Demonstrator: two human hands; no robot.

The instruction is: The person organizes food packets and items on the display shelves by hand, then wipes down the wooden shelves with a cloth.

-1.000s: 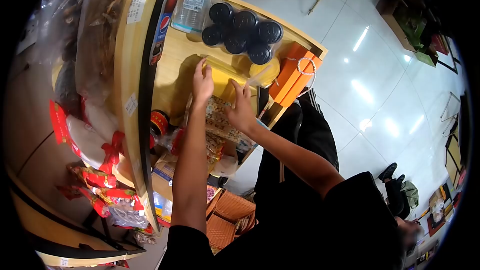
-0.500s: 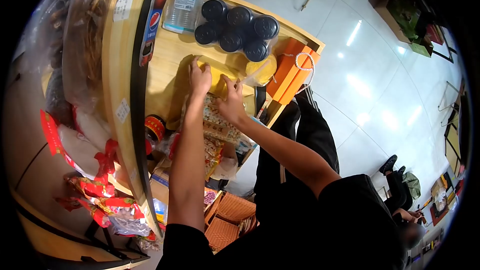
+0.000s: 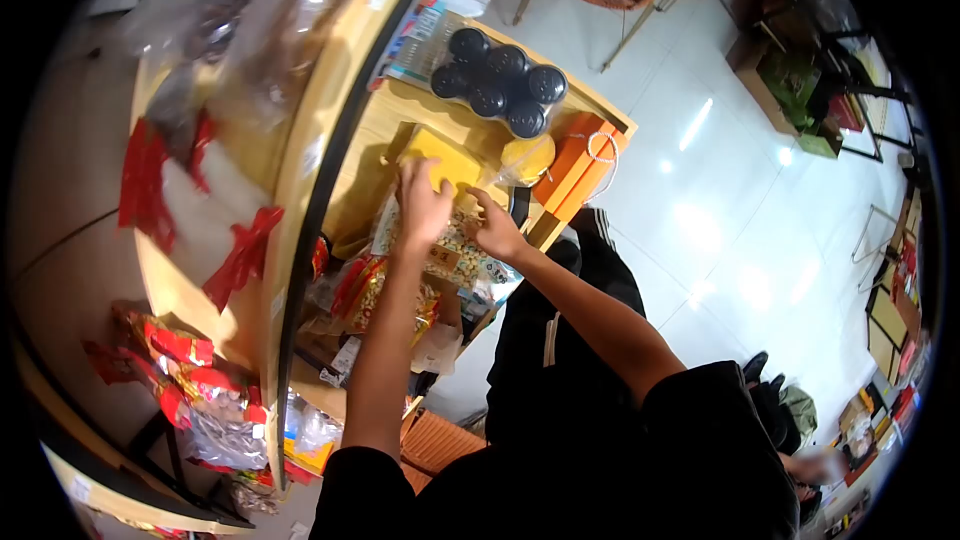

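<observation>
Head view: we look down on the yellow box (image 3: 438,152), lying on the table (image 3: 398,108) near black-lidded jars (image 3: 507,62).
Left hand (image 3: 425,208): fingers over its edge; we cannot tell whether gripping.
Right hand (image 3: 497,230): fingers parted, just beside it.

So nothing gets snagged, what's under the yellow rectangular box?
Pale wooden shelf shows beside the yellow rectangular box. Whatever lies directly beneath is covered; the left hand hides part of its near edge.
</observation>
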